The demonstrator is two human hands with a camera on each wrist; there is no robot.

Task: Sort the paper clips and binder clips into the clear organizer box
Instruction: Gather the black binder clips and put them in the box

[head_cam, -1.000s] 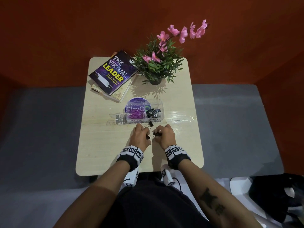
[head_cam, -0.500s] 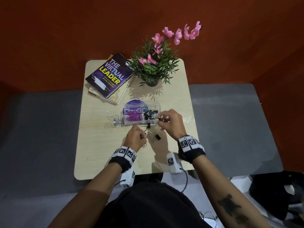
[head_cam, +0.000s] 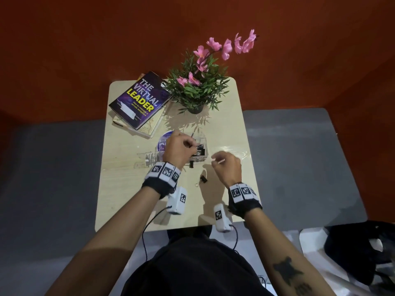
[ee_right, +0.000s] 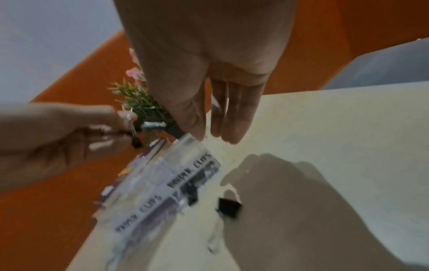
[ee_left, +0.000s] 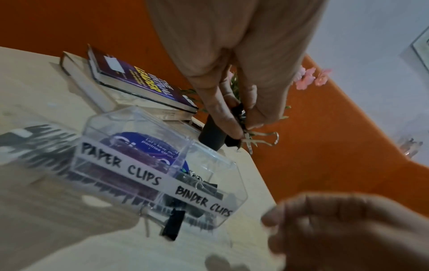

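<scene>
The clear organizer box (head_cam: 202, 139) (ee_left: 160, 176) (ee_right: 167, 181) sits mid-table, labelled PAPER CLIPS on the left and BINDER CLIPS on the right. Purple paper clips fill the left part and black binder clips (ee_left: 204, 185) the right. Just above the box, my left hand (head_cam: 190, 144) (ee_left: 243, 128) pinches a black binder clip (ee_left: 236, 117) (ee_right: 135, 141). My right hand (head_cam: 213, 159) (ee_right: 213, 135) hovers right of the box, fingers relaxed and holding nothing. One binder clip (head_cam: 203, 179) (ee_right: 228, 207) lies on the table before the box, another (head_cam: 191, 164) (ee_left: 173, 227) against its front wall.
A stack of books (head_cam: 141, 99) and a potted pink-flowered plant (head_cam: 196, 90) stand at the back of the small wooden table (head_cam: 128, 189). A clear lid (head_cam: 147, 157) lies left of the box. Grey floor surrounds the table, with a black bag (head_cam: 359, 248) at the lower right.
My left hand lifted off the table with a binder clip and moved forward over the box. My right hand drew back from the binder-clip compartment to the right, holding nothing.
</scene>
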